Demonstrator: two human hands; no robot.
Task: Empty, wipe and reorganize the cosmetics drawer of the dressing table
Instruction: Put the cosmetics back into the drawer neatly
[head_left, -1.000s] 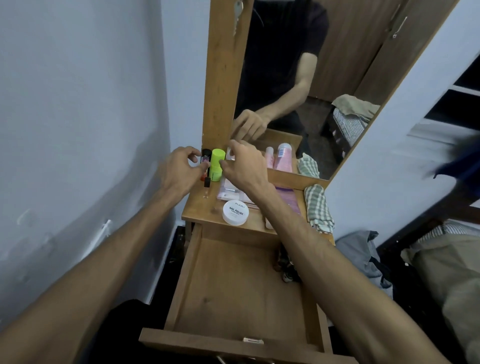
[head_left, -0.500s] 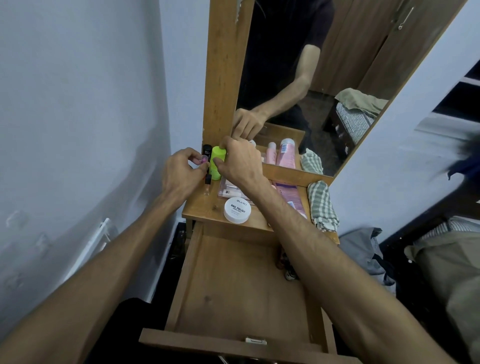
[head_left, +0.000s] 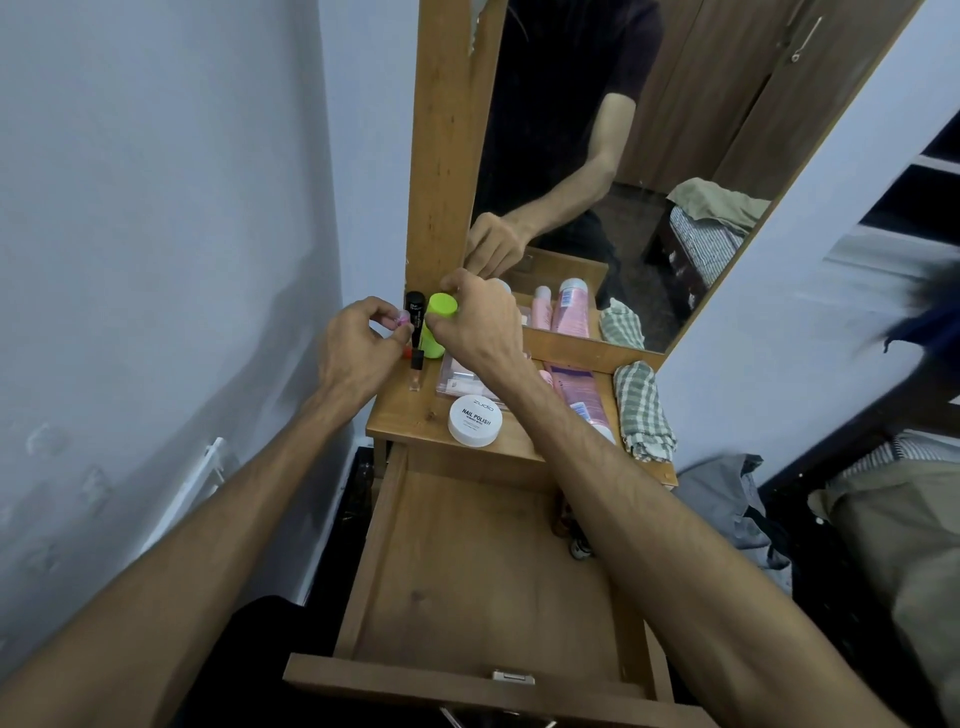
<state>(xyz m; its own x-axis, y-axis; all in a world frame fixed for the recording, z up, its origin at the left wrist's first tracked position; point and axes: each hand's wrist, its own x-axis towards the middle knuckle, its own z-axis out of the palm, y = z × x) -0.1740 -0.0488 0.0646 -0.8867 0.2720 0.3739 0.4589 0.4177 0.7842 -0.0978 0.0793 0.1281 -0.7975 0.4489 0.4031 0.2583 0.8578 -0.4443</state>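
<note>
1. Pink tube (head_left: 581, 400): middle hidden behind right forearm.
2. Clear packet (head_left: 457, 378): mostly covered by right hand (head_left: 475, 330).
3. Small pink item (head_left: 401, 318) pinched in left hand (head_left: 358, 345): too small to identify.
4. Items at drawer (head_left: 467, 571) right edge: hidden by forearm.
5. Dark blue shape (head_left: 930, 322) far right: blurred.

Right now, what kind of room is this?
Most likely a bedroom corner: a wooden dressing table with a tall wood-framed mirror, cosmetics such as a white round nail polish remover tub, and a bed with striped bedding reflected in the glass.
</note>
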